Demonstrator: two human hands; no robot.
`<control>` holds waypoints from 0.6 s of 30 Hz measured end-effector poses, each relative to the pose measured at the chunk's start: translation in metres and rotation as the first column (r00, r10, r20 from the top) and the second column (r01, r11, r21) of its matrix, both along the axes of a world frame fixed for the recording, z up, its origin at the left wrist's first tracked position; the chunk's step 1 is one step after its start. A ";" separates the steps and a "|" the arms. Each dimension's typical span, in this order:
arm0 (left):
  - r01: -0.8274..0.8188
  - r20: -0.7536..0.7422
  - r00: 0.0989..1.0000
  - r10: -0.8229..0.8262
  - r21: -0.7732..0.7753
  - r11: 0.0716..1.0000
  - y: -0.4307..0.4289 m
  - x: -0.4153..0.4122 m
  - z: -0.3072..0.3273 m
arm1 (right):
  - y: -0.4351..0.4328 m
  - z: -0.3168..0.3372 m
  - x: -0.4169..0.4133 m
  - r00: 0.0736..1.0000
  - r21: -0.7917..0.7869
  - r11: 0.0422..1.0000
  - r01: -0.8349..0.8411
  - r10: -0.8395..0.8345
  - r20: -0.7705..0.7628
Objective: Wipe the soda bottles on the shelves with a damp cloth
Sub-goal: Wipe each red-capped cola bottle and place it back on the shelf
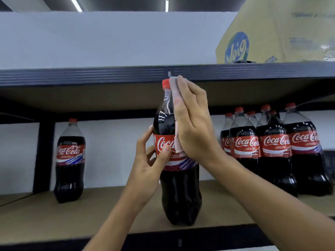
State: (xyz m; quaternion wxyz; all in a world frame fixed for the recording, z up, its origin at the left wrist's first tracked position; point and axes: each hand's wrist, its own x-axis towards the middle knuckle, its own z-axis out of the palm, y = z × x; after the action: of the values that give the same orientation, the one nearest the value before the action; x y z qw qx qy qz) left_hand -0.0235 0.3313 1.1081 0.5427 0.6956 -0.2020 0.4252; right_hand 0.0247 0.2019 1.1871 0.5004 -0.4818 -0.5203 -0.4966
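A large cola bottle (179, 189) with a red cap and red label stands upright near the front edge of the brown shelf (112, 211). My left hand (150, 160) grips it at the label, thumb across the front. My right hand (192, 122) lies flat with straight fingers against the bottle's right side, pressing a pale pink cloth (176, 113) onto it from the cap down to the label.
A single cola bottle (69, 160) stands at the left by a black upright post (43, 156). Several more cola bottles (275, 149) are grouped at the right. The dark shelf above (108, 75) hangs just over the cap and carries a yellow carton (275, 29).
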 end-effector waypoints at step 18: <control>-0.007 -0.022 1.000 0.006 -0.014 1.000 0.001 0.010 0.004 | -0.003 0.052 0.004 0.951 -0.149 0.972 -0.180 0.133 -0.281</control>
State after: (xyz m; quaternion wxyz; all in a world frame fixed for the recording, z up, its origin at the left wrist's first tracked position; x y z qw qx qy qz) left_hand -0.0130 0.3328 1.1120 0.5486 0.6970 -0.1906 0.4207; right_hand 0.0288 0.1985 1.2389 0.5607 -0.5433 -0.5253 -0.3384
